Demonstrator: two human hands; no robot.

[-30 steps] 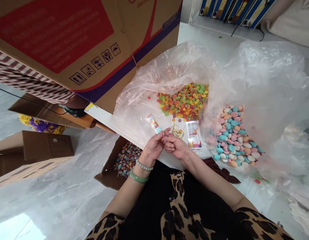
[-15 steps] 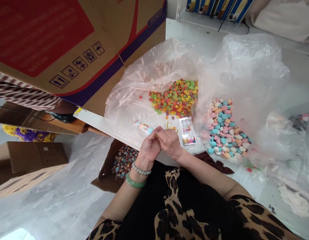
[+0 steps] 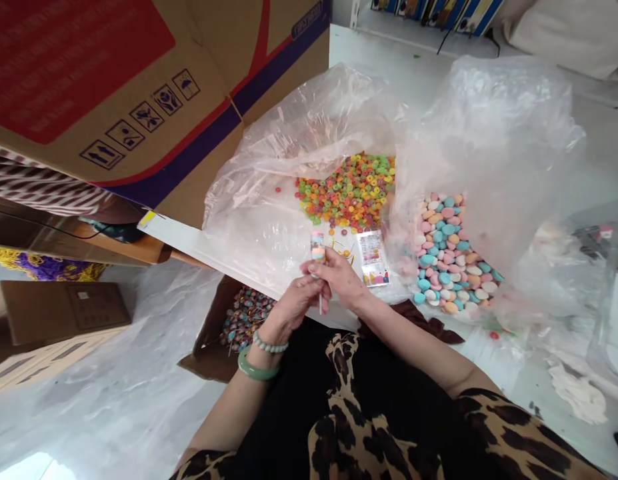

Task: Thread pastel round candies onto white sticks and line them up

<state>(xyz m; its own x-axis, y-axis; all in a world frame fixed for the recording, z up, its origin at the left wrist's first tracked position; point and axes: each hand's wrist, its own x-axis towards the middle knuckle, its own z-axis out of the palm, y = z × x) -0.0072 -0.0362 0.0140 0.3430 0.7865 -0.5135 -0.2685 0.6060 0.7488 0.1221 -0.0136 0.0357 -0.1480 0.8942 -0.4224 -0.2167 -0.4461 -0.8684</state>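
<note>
Upright between my two hands is a wrapped lollipop (image 3: 317, 244) with pale orange and blue bands and a printed upper end; its white stick sticks out below. My right hand (image 3: 341, 277) pinches it just under the wrapped candy. Around the stick, the closed fingers of my left hand (image 3: 301, 297) press against the right hand. Beside them lie gold twist ties (image 3: 345, 251) and a printed sachet (image 3: 373, 260). Beyond is a heap of ring candies (image 3: 351, 190) on clear plastic. Pastel oval candies (image 3: 446, 250) fill another clear bag to the right.
A large cardboard box (image 3: 209, 80) stands at the left back. Below the table's edge, an open carton (image 3: 209, 347) holds many wrapped lollipops (image 3: 246, 317). Brown cloth (image 3: 413, 323) lies at the front edge. A striped sleeve (image 3: 39, 187) shows at far left.
The lollipop has swung from pointing left to upright, and its white stick now shows below my hands. My left hand has shifted slightly down.
</note>
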